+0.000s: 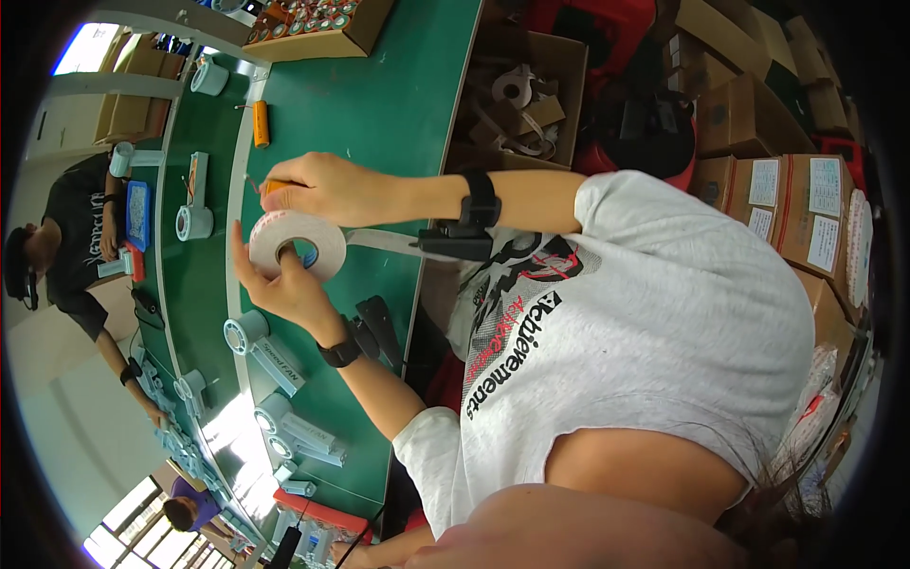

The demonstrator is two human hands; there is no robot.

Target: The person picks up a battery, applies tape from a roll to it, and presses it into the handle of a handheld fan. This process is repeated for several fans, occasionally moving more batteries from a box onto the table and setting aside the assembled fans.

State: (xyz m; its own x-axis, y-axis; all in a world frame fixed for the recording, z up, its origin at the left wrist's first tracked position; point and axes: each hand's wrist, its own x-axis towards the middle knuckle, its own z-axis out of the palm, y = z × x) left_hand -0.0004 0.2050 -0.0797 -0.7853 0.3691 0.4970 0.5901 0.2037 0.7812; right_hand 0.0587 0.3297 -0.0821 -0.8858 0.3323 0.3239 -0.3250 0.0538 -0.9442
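Observation:
My right hand, reaching in from the upper side, closes its fingers round an orange cylindrical battery with a thin wire at its end. Just below it, my left hand holds a roll of white tape. Fingers of that hand pass into the roll's core, and one finger stretches up along its outer side. A loose strip of tape trails from the roll toward my body, under my right wrist. Roll and battery are close together above the green table. Black straps sit on both my wrists.
Another orange battery lies on the table, below a carton of batteries. Light-blue handheld fans lie nearby. A carton of scraps stands beside the table, cartons at right. A co-worker works across the table.

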